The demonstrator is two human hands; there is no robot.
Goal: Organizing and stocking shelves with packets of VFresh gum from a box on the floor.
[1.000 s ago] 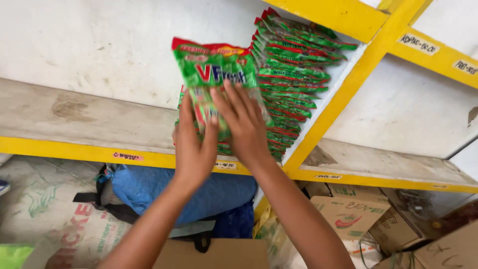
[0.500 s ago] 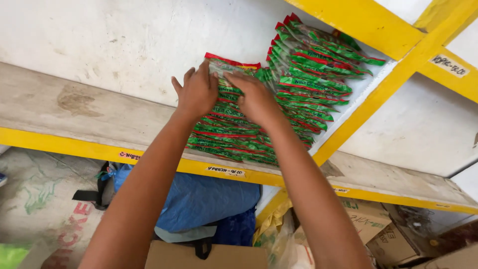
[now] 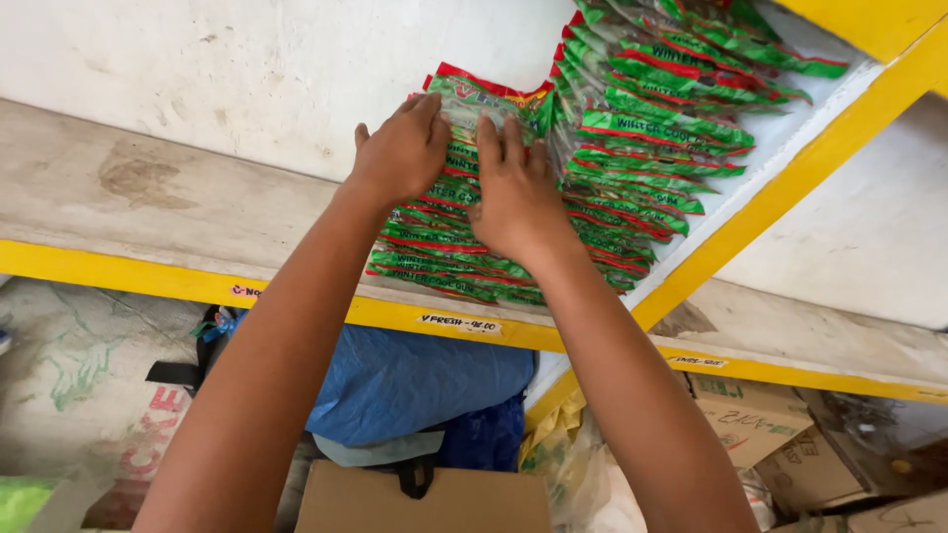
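Both hands rest flat on a low stack of green and red sachet packets point(image 3: 444, 259) lying on a worn shelf board with a yellow front edge point(image 3: 148, 202). My left hand point(image 3: 403, 150) presses the top packet near its left side, fingers slightly spread. My right hand point(image 3: 513, 188) lies palm down beside it, on the stack's middle. Neither hand grips a packet. A taller, leaning pile of the same packets point(image 3: 657, 128) stands right of my hands, against the yellow upright.
A yellow diagonal shelf frame point(image 3: 790, 188) runs at the right. Below the shelf lie a blue bag point(image 3: 415, 380), cardboard boxes point(image 3: 755, 419), a brown carton point(image 3: 425, 503) and printed sacks point(image 3: 79, 385). A white wall is behind.
The packets my hands held upright in front of the shelf have been laid down on the low stack. Both hands moved forward and now press flat on top.
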